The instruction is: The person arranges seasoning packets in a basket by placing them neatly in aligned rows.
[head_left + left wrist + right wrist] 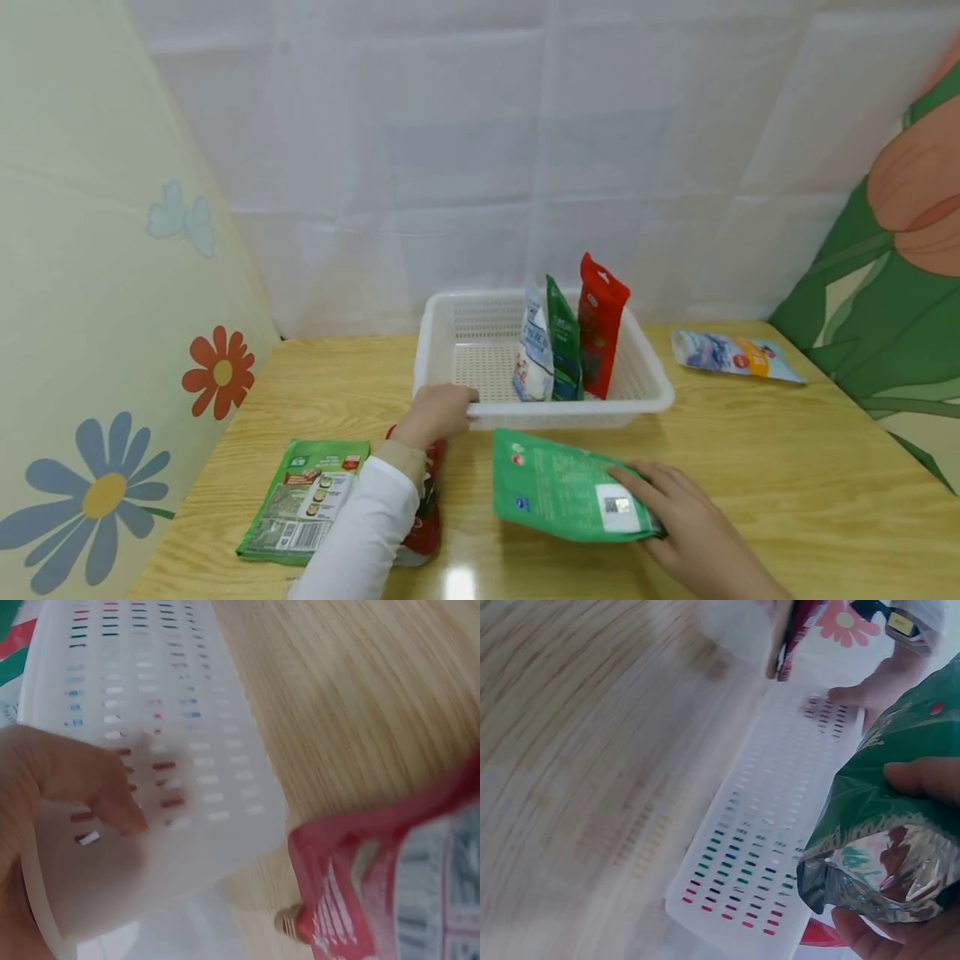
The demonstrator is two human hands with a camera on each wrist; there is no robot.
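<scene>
In the head view, my left hand [437, 414] grips the front left rim of a white plastic basket [570, 409]. The left wrist view shows a digit [120, 802] pressed on the basket's slotted outer wall. My right hand [678, 521] holds a green bag [558, 483] by its right end, tilted in front of the basket. That bag's silvery end [892, 877] faces the right wrist camera. Standing in the basket's right half are a blue-and-white bag [535, 354], a dark green bag [564, 342] and a red bag [602, 325].
Left of my left arm a green packet [315, 500] lies flat on the wooden table [750, 467]. A red packet [427, 521] lies partly hidden under that arm. Right of the basket lies a blue-and-orange packet [738, 356]. A white cloth [337, 167] hangs behind.
</scene>
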